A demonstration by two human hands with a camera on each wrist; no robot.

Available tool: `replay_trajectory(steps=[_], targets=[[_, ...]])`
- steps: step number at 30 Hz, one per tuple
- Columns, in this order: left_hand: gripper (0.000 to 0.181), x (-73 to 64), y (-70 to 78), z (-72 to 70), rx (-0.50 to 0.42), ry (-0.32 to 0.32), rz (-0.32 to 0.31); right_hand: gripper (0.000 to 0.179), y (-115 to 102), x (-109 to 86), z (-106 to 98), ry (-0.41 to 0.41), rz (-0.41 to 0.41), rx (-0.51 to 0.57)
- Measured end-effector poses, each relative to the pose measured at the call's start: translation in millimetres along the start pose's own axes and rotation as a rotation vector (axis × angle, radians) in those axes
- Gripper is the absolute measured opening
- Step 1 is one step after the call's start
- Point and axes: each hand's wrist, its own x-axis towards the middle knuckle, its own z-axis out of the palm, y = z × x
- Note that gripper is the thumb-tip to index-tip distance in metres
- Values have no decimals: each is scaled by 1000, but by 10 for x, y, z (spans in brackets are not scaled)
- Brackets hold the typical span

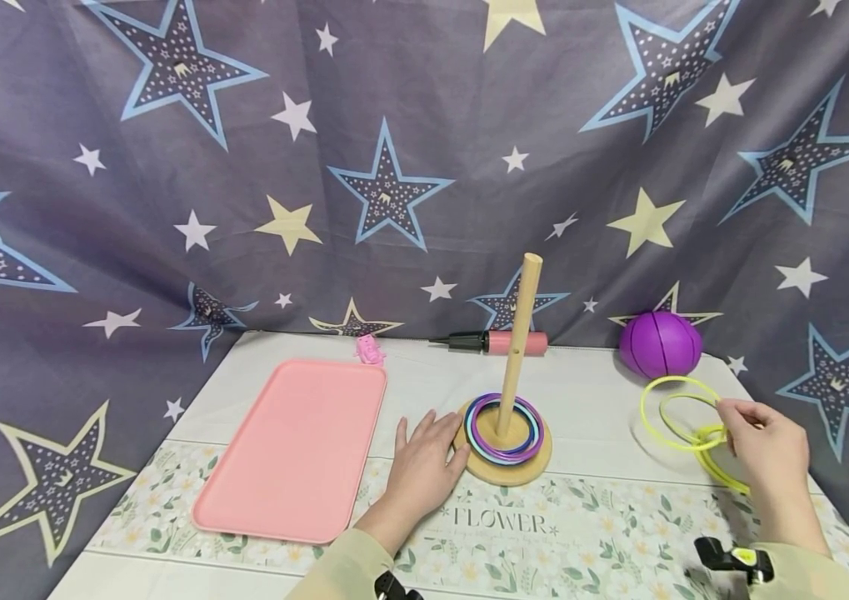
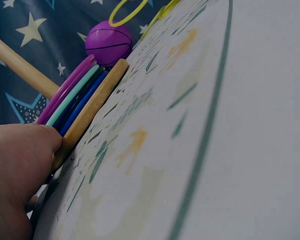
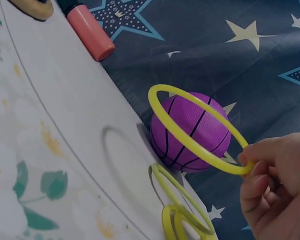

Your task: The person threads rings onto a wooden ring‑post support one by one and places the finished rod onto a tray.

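Note:
Between its thumb and fingers my right hand (image 1: 767, 446) pinches a yellow ring (image 3: 182, 132), held up above the tabletop. Below it, more yellow rings (image 1: 720, 475) lie overlapping on the table. My left hand (image 1: 427, 462) rests by the round wooden base (image 1: 502, 475) of a ring-toss stand, its fingers extended and touching the base's left edge. From that base rises a wooden post (image 1: 520, 342). Around the post's foot lie several rings (image 1: 536, 433) in purple, light blue and dark blue, stacked on the base. In the left wrist view the thumb sits against the base's edge.
A pink tray (image 1: 292, 450) lies left of the stand, with a small pink toy (image 1: 369, 350) behind it. A red and black hand pump (image 1: 517, 342) lies behind the post. At the back right sits a purple ball (image 1: 660, 344), before the star-patterned curtain (image 1: 394, 83).

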Motion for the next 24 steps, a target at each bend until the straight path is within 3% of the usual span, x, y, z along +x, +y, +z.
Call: replay_trajectory(steps=[11, 16, 24], targets=[[55, 5, -9, 18, 10, 0, -2, 11, -183, -28, 17, -5, 39, 315], [55, 4, -14, 27, 7, 1, -1, 9, -294, -82, 8, -37, 46, 483], [55, 2, -15, 27, 7, 4, 0, 10, -459, -179, 24, -85, -35, 666]])
